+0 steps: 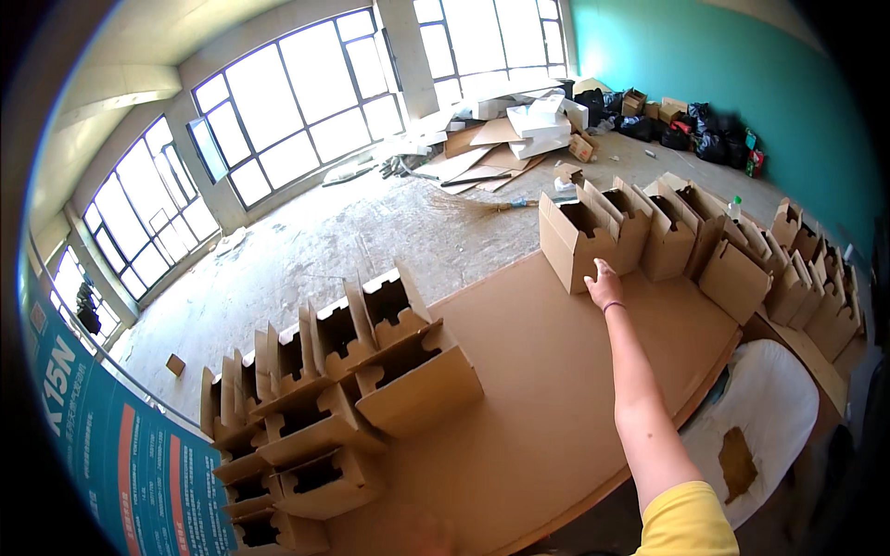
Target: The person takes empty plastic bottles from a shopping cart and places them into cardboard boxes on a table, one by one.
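Note:
My right hand [604, 284] reaches out across the cardboard-covered table [538, 371]. Its thumb and fingers stand apart, against the near lower corner of an open-topped brown cardboard box [567, 252], and no box wall shows between them. That box stands at the left end of a group of similar upright boxes [669, 243]. Of my left hand only a reddish smear [419, 536] seems to show at the bottom edge, too blurred to make out its fingers. Closer on the left, several open boxes [419, 389] stand packed in rows, their dark insides facing up.
More open boxes [816, 287] crowd the far right. A white-covered seat [774, 398] with a torn brown patch stands right of the table. A blue printed banner [120, 435] rises at left. Beyond lie a broom [477, 202], scrap sheets [496, 139] and black bags [714, 146].

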The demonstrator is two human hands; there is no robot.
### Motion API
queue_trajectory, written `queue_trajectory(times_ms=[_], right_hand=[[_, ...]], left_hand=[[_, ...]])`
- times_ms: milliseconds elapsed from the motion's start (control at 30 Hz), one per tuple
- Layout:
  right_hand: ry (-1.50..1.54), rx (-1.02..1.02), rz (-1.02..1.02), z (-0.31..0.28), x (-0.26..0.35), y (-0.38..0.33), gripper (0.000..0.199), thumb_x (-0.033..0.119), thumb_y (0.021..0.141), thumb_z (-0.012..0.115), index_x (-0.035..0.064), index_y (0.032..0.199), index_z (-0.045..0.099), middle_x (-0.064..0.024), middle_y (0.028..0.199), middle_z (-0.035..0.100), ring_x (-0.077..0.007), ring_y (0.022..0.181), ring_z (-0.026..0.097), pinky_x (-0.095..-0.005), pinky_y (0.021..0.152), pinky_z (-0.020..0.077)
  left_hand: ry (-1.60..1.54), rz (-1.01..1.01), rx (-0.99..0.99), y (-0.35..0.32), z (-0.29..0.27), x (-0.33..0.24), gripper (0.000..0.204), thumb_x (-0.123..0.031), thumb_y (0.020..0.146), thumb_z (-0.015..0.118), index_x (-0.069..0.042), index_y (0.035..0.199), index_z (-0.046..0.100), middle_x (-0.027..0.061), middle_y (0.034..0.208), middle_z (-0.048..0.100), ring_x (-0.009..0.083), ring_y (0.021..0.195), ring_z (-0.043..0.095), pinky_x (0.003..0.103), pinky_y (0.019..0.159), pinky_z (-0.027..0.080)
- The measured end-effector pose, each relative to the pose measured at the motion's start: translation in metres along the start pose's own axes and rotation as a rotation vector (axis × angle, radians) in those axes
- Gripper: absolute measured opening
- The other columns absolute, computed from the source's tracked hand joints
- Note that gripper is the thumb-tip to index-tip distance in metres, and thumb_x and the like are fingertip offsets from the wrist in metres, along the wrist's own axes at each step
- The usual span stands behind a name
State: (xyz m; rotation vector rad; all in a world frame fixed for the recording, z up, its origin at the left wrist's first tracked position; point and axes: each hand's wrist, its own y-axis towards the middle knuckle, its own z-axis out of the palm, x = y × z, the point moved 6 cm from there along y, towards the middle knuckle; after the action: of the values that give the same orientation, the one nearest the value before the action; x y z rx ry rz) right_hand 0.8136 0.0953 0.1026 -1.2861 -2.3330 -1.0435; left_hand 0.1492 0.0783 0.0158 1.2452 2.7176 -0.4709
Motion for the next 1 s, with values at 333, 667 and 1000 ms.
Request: queue_trajectory(times_ms=[333, 667, 1000], right_hand=[[-0.119, 0.291, -0.060, 0.063, -0.032, 0.053, 0.066, 0.011, 0.078, 0.073, 0.0104, 0.139, 0.047, -0.0159, 0.148, 0.038, -0.0358, 0.124, 0.051, -0.0428, 0.103, 0.0459], [-0.010, 0.156, -0.224, 0.034, -0.078, 0.016, 0.061, 0.026, 0.065, 0.087, -0.0057, 0.109, 0.059, -0.0231, 0.099, 0.062, -0.0401, 0.098, 0.059, -0.0434, 0.085, 0.0497], [0.046, 0.474, -0.435, -0.150, -0.009, -0.189, 0.027, 0.006, 0.063, 0.082, 0.0003, 0.082, 0.064, -0.0139, 0.087, 0.062, -0.0346, 0.084, 0.058, -0.0421, 0.074, 0.0504]], left_hand=[[-0.150, -0.015, 0.020, 0.002, 0.050, -0.024, 0.085, -0.046, 0.086, 0.063, -0.015, 0.155, 0.024, 0.0189, 0.161, 0.012, 0.0414, 0.148, 0.006, 0.059, 0.117, 0.005], [-0.089, -0.027, 0.060, 0.006, 0.064, -0.013, 0.089, -0.052, 0.084, 0.062, -0.016, 0.155, 0.022, 0.0156, 0.162, 0.009, 0.0392, 0.149, 0.004, 0.057, 0.118, 0.005], [-0.086, -0.002, -0.042, 0.015, 0.037, -0.028, 0.076, -0.044, 0.085, 0.065, -0.017, 0.150, 0.035, 0.0159, 0.159, 0.020, 0.0405, 0.146, 0.016, 0.059, 0.116, 0.015]])
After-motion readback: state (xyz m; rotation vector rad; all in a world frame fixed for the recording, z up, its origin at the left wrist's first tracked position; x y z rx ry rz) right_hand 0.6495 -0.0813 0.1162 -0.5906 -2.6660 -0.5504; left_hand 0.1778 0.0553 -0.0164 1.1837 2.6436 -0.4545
